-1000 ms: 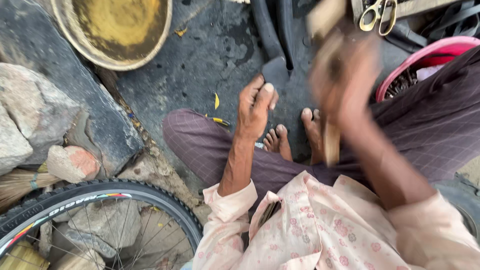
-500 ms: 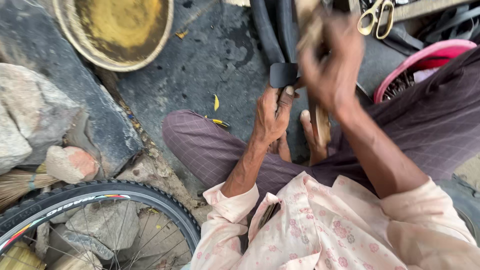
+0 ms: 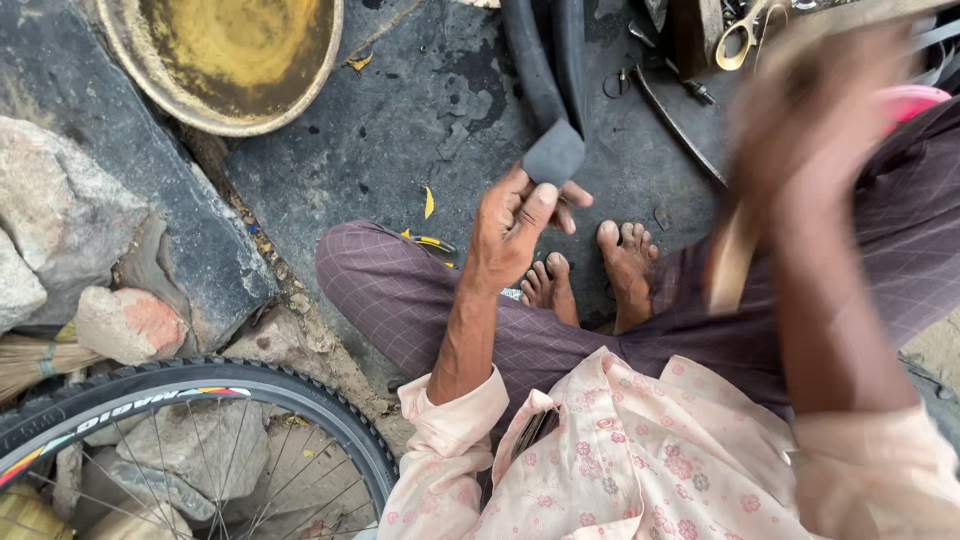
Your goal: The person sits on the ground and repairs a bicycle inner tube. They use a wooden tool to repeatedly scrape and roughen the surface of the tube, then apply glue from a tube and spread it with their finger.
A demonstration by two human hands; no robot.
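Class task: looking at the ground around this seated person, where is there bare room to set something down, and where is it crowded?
Bare dark slab lies between the round brass basin, the black rubber inner tube and the left hand. Crowded: scissors and tools at upper right, stones and the bicycle wheel at left.

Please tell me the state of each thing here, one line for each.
left hand: closed on the black inner tube, folded at the grip
right hand: raised, blurred, grip unclear
metal basin: holds murky yellow water
bicycle wheel: tyre on, lying by stones
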